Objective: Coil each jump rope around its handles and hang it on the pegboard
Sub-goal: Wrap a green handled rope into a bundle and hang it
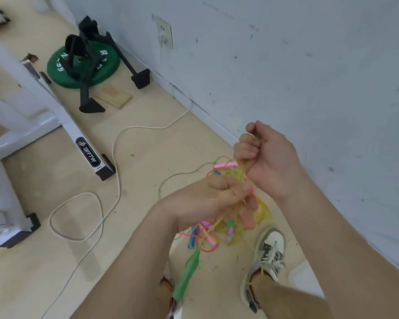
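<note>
My right hand (267,157) is raised near the wall, its fingers curled round strands of a yellow-green jump rope (237,173). Just below it, my left hand (212,199) grips the same strands. A green handle (187,277) of this rope dangles under my left wrist. On the floor beneath my hands lies a tangled pile of jump ropes (219,231) in pink, blue, yellow and green, with a pink handle (225,165) showing near my right fist. One green strand (177,177) loops out to the left over the floor. No pegboard is in view.
A white cable (115,162) snakes across the wooden floor from a wall socket (165,33). A white machine frame (55,111) stands at left, with a green weight plate (83,63) and a black stand behind it. My shoe (268,256) is by the wall.
</note>
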A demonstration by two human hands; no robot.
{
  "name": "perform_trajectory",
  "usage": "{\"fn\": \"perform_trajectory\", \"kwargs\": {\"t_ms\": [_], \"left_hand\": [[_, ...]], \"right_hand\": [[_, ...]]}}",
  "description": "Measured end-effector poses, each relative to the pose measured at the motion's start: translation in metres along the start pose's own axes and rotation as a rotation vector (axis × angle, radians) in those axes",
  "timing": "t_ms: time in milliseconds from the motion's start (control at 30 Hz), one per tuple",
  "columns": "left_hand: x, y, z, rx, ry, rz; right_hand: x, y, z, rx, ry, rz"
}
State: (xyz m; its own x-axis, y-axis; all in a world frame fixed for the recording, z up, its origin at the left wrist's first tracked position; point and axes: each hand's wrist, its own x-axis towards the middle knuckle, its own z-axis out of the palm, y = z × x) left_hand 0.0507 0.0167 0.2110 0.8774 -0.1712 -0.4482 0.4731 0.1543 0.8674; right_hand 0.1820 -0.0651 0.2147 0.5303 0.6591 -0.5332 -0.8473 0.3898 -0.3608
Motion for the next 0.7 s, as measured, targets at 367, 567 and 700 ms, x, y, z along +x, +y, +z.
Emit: {"fn": "perform_trajectory", "kwargs": {"t_ms": [367,567,700], "left_hand": [[-0.002,0.019,-0.04,-1.036,0.564,0.473],[-0.02,0.015,-0.07,-1.168,0.742,0.582],[-0.018,0.009,-0.057,-0.628,0.64,0.316]], "right_hand": [[-0.022,0.052,-0.023,-1.128,-0.614,0.481],[-0.022,0.044,-0.019,-1.113,-0.48,0.464],[-0.02,0.044,-0.009,-0.871,-0.35,0.335]]}}
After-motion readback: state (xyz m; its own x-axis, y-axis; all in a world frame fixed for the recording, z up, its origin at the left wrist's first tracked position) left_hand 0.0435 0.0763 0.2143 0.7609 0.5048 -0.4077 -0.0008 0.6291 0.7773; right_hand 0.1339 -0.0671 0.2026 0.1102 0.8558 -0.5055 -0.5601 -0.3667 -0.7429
